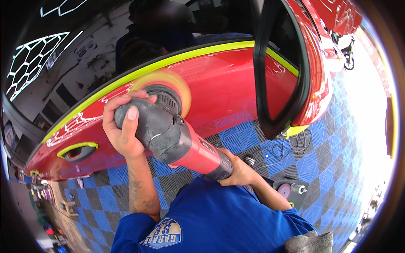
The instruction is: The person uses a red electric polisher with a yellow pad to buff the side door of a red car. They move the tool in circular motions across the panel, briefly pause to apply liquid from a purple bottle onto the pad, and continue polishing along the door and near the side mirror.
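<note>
A red and black car polisher (pixel 202 148) spans both my hands. My left hand (pixel 125 123) wraps around its black rounded head, thumb on top. Around the body's rear end closes my right hand (pixel 237 169). The yellow polishing pad (pixel 186 95) is blurred as if spinning and lies at the upper part of a red car door (pixel 221 79), just below the window. Yellow masking tape (pixel 215 50) lines the window's lower edge. More tape edges the door handle (pixel 79 153). The polisher's head hides part of the pad.
The side mirror (pixel 281 66) juts out at the right, with tape beneath. A cable (pixel 278 151) loops across the blue and grey tiled floor (pixel 240 132). A dark tray (pixel 299 199) holds a purple pad (pixel 284 190) and a bottle (pixel 297 188). A small wooden stool (pixel 69 207) stands left.
</note>
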`<action>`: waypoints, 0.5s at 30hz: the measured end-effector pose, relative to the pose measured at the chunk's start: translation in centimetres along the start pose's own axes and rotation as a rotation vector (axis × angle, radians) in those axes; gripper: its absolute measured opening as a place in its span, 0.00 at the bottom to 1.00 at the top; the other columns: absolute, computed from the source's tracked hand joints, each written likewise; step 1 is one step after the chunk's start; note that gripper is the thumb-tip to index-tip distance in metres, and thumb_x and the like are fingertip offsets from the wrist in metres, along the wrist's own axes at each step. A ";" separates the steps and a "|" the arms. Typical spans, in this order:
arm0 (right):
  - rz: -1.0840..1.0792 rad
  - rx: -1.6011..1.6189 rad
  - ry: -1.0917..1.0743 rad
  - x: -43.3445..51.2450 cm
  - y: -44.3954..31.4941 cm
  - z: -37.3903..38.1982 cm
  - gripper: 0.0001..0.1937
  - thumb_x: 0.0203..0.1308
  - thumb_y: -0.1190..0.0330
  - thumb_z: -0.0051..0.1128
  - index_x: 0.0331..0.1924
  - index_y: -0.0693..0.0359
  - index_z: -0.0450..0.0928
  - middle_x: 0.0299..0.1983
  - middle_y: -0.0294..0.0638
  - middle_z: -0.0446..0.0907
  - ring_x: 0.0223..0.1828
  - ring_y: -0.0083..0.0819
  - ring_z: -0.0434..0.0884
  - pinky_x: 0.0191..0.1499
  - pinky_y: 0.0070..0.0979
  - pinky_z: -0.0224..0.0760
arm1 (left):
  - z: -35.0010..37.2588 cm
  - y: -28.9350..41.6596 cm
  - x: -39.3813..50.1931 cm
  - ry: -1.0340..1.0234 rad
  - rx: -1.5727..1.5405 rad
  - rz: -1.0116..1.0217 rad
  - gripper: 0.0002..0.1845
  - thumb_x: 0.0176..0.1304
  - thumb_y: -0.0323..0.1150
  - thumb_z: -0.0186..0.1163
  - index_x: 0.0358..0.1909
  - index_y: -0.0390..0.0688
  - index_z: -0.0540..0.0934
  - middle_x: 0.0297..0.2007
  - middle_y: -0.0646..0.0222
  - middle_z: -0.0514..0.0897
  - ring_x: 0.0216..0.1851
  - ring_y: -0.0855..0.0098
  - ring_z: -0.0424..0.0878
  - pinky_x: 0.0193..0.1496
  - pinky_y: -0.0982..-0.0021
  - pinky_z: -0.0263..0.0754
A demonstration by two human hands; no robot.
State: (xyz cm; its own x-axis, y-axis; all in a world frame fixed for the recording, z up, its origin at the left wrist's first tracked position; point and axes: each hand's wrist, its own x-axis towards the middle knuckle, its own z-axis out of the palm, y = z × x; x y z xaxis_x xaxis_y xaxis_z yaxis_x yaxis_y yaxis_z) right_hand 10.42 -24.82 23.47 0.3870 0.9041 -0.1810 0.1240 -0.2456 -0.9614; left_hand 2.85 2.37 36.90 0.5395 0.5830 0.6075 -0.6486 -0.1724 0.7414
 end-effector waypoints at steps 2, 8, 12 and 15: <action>0.001 -0.050 0.004 0.3 1.3 -1.9 0.52 0.37 0.68 0.76 0.73 0.65 0.59 0.54 0.55 0.83 0.58 0.44 0.83 0.62 0.36 0.74 | 0.2 -1.6 -1.6 0.019 -0.022 0.070 0.16 0.60 0.24 0.65 0.50 0.34 0.76 0.45 0.46 0.86 0.45 0.54 0.87 0.52 0.54 0.85; 0.199 -0.111 -0.033 -1.1 7.3 -10.6 0.53 0.34 0.70 0.77 0.73 0.64 0.62 0.59 0.48 0.78 0.62 0.35 0.78 0.67 0.33 0.69 | 6.4 -6.2 -4.9 -0.020 0.243 0.120 0.17 0.61 0.28 0.70 0.49 0.36 0.77 0.43 0.52 0.88 0.47 0.58 0.89 0.66 0.49 0.74; 0.257 -0.308 -0.267 -1.4 13.2 -16.8 0.44 0.40 0.68 0.74 0.69 0.61 0.68 0.49 0.45 0.82 0.56 0.34 0.80 0.64 0.33 0.71 | 11.1 -7.2 -6.0 0.098 0.198 -0.008 0.12 0.61 0.25 0.70 0.45 0.37 0.80 0.41 0.56 0.89 0.47 0.62 0.89 0.72 0.50 0.67; 0.106 -0.378 -0.309 -0.1 18.7 -18.4 0.43 0.41 0.68 0.74 0.68 0.61 0.69 0.46 0.45 0.82 0.55 0.35 0.80 0.62 0.35 0.72 | 11.0 -7.7 -6.4 0.207 0.104 0.057 0.11 0.60 0.24 0.70 0.44 0.37 0.82 0.39 0.58 0.90 0.46 0.65 0.89 0.69 0.51 0.71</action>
State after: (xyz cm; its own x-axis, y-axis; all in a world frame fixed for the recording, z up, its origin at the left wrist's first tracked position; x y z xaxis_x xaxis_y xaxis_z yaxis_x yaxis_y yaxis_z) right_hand 29.49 -35.95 9.36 0.1336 0.9145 -0.3818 0.4433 -0.3997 -0.8023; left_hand 10.24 -8.76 30.46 0.3747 0.7187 0.5857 -0.6099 -0.2847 0.7395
